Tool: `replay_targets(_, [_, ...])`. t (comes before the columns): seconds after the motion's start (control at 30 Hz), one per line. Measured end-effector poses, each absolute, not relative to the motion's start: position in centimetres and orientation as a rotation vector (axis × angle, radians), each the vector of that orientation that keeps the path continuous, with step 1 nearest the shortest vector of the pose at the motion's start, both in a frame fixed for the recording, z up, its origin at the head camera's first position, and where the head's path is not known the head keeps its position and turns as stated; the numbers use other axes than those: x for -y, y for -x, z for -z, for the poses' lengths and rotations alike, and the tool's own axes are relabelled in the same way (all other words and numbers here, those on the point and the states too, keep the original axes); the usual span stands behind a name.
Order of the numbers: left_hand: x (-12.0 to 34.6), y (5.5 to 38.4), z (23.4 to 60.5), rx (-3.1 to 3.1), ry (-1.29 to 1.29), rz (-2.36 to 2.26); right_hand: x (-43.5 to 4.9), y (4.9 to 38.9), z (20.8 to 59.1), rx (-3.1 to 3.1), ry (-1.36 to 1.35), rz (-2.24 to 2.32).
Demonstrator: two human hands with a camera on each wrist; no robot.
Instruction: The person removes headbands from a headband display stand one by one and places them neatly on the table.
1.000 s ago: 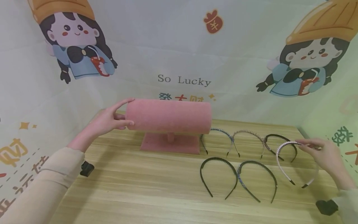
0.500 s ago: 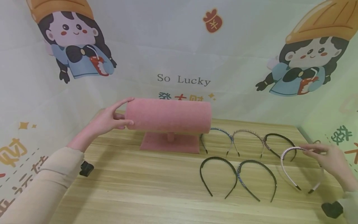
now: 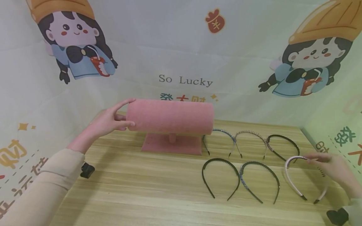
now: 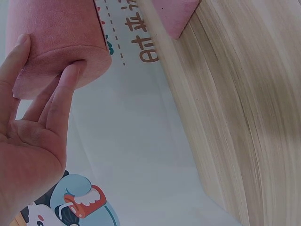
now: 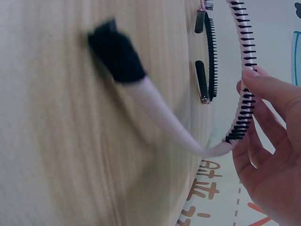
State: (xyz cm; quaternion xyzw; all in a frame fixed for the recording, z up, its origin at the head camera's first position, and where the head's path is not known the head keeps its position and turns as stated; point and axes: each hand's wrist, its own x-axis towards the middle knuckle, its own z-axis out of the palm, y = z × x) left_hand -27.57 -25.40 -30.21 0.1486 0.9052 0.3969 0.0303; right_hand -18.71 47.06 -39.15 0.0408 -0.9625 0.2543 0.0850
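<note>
My left hand [image 3: 108, 121] holds the left end of a pink velvety roll-shaped display stand [image 3: 171, 116]. In the left wrist view, some of its fingers [image 4: 68, 87] reach into the recessed end of the roll, and another digit lies along the outside. Over at the right, my right hand [image 3: 333, 166] pinches a pale pink toothed headband [image 5: 169, 125] at its arch between thumb and fingers. Its two black-tipped ends point down and toward the front, close over the wooden table [image 3: 141, 188]. The fingertips hide a short piece of the band.
Behind lie a blue headband [image 3: 223, 131], a brownish one [image 3: 250, 132] and a dark one [image 3: 282, 137], side by side. In front are a black headband [image 3: 222, 160] and a dark, partly blue one [image 3: 258, 163]. A printed cloth [image 3: 135, 62] encloses the table's back and sides.
My right hand has moved right and nearer the front with the pale pink headband, bringing it beside the front row. My left hand and the display stand have kept their place.
</note>
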Motion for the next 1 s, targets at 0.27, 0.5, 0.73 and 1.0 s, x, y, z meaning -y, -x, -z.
replay_targets(0.27, [25.4,27.5,30.2,-2.809,-0.442,-1.213,-46.9,18.5,39.6,2.955,-0.151,-0.858])
replay_targets(0.5, [25.4,27.4,30.2,-2.811,-0.436,-1.209,-47.2,18.2,39.9,3.016,-0.202,-0.898])
replay_targets(0.73, [25.3,27.4,30.1,-2.81,-0.44,-1.205,-47.7,18.2,40.3,3.054,-0.276,-0.9])
replay_targets(1.0, [25.3,27.4,30.1,-2.79,-0.439,-1.232,-48.0,18.3,40.6,3.074,-0.268,-0.895])
